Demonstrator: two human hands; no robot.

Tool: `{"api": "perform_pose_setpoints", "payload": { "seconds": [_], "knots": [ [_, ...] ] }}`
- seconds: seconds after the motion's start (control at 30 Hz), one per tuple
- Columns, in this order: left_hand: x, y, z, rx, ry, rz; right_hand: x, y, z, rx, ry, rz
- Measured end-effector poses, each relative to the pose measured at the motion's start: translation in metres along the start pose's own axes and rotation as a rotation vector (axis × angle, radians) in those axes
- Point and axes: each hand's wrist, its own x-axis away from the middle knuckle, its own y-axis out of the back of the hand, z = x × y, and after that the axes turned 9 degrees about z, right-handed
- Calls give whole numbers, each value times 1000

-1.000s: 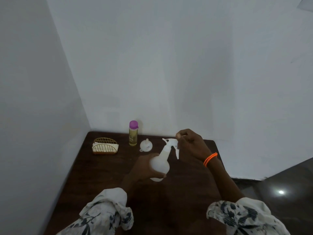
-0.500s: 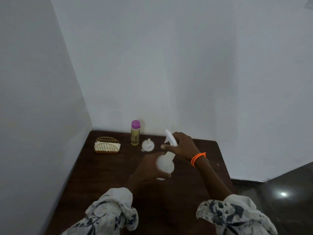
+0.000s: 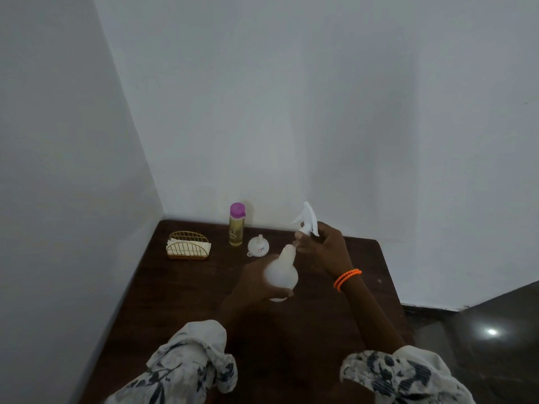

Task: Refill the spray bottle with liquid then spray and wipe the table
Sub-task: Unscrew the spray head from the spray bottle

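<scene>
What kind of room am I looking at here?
Probably a bare corner of a home: a dark wooden table pushed against plain white walls, with a napkin holder and a polished dark floor.

Matt translucent plastic spray bottle (image 3: 281, 275), dark smooth wooden table (image 3: 180, 290), gold wire holder (image 3: 188, 245) (paper napkins inside).

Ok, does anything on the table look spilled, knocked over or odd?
No spill shows. The spray head is off the bottle, held in the right hand; the left hand holds the bottle. The funnel lies mouth-down near the upright yellow bottle.
</scene>
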Motion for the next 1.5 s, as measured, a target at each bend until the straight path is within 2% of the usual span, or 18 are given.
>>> {"api": "perform_pose_setpoints", "payload": {
  "seconds": [0.33,0.5,0.67,0.83,0.93,1.5],
  "knots": [
    [0,2,12,-43,22,-6,-2,23,15,-317,-40,-162],
    [2,2,23,16,125,16,-3,36,11,-489,7,-56],
    [5,-2,28,51,174,-45,-1,43,4,-606,46,51],
    [3,-2,14,79,192,-109,5,33,-13,-823,-22,-26],
    [2,-1,11,67,197,-157,11,28,-20,-843,-62,-78],
    [4,-6,14,46,232,-126,18,35,-25,-893,-52,-214]
  ]
}}
